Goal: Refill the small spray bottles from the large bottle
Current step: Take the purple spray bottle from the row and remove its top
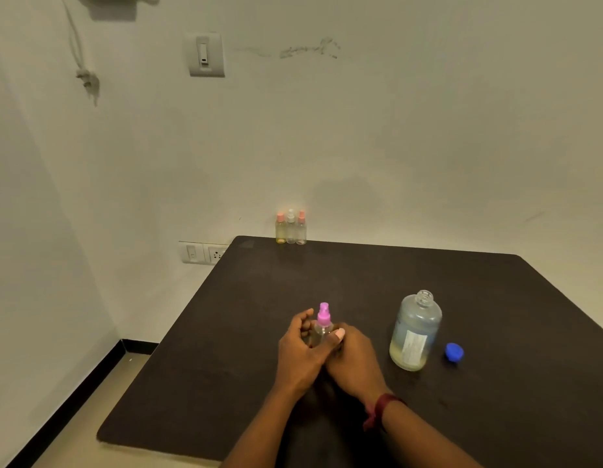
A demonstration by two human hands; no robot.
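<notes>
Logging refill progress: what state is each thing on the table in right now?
Large bottle: upright, uncapped, liquid low.
Blue cap: off, lying beside it.
Pink spray bottle: upright, sprayer on, held by left hand and right hand.
Three spray bottles by the wall: upright, tops on.

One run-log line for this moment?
left hand, right hand: grip pink-topped spray bottle, upright | large bottle: uncapped, upright on table | blue cap: beside it | three small bottles: far edge
</notes>
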